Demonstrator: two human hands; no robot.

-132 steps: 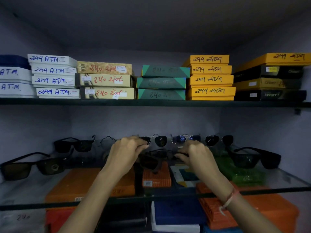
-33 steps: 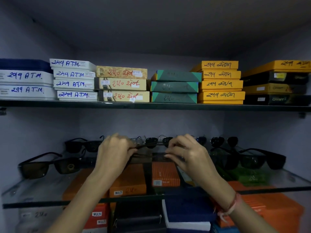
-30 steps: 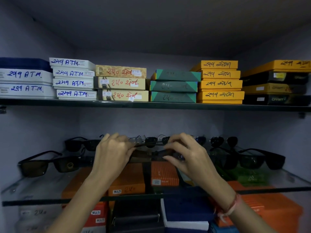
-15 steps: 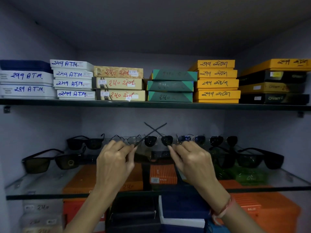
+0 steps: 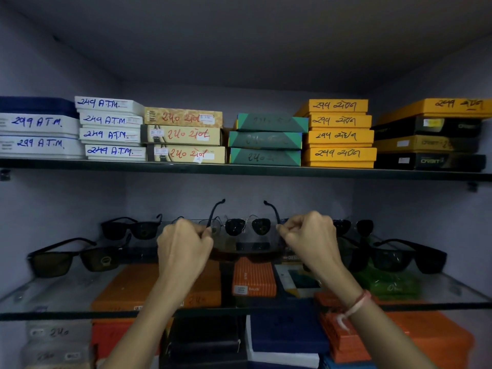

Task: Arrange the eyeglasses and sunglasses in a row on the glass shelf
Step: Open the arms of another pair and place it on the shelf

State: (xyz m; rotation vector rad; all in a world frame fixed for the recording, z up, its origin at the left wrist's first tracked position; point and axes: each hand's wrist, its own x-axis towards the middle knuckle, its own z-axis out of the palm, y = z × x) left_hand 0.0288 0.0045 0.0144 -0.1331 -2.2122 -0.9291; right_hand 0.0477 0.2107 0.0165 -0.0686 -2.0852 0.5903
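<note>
My left hand [image 5: 183, 249] and my right hand [image 5: 310, 241] hold a pair of dark sunglasses [image 5: 246, 253] between them over the middle of the glass shelf [image 5: 66, 291]. Each hand pinches one temple arm; both arms are swung open and point up and away from me. The lenses sit low between my hands. Several other sunglasses stand on the shelf: a black pair [image 5: 130, 229] at back left, a brown-lensed pair [image 5: 72, 261] at front left, an aviator pair [image 5: 247, 226] at the back, and a black pair [image 5: 407, 258] at right.
An upper shelf [image 5: 239, 169] carries stacks of labelled boxes: white [image 5: 110, 134], beige [image 5: 186, 134], green [image 5: 266, 139], yellow [image 5: 338, 134], black and yellow [image 5: 431, 134]. Orange, blue and black boxes [image 5: 157, 286] lie under the glass shelf. Walls close in left and right.
The held sunglasses' temple arms, crossed half a second ago, now stand open and apart. My hands have spread slightly wider; a second ago the pair was folded between them.
</note>
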